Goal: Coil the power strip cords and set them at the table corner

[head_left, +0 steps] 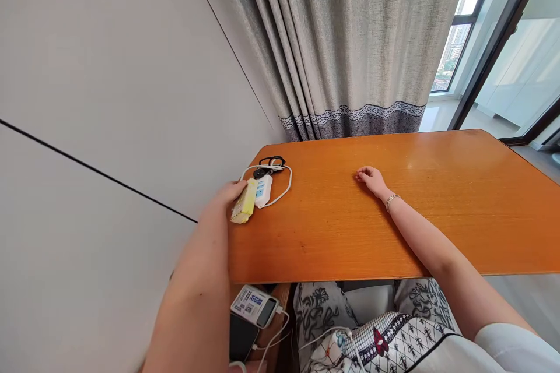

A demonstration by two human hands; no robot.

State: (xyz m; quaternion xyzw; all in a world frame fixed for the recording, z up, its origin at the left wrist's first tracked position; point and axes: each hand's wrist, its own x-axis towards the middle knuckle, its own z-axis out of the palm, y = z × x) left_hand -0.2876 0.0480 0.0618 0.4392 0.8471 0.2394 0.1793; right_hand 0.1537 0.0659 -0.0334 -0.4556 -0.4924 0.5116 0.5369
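Observation:
At the table's left edge, my left hand [231, 192] grips a soft yellow packet [245, 203] that looks like a tissue pack. Its thumb lies at the packet's upper end, and the other fingers are mostly hidden. Touching or very near the packet is a white plug-in block [263, 191] with a blue label, and a white cable [286, 186] loops around it. Behind these lies a black coiled cord [272, 163]. My right hand [371, 179] rests on the orange wooden table [332, 233], fingers loosely curled together with nothing visible in them.
A pale wall [109, 70] runs close along the left side. Grey curtains [359, 41] hang behind the table, with a glass door [503, 58] at the right. Below the front edge, a power bank [255, 305] and a dark device [242, 337] lie with white cables.

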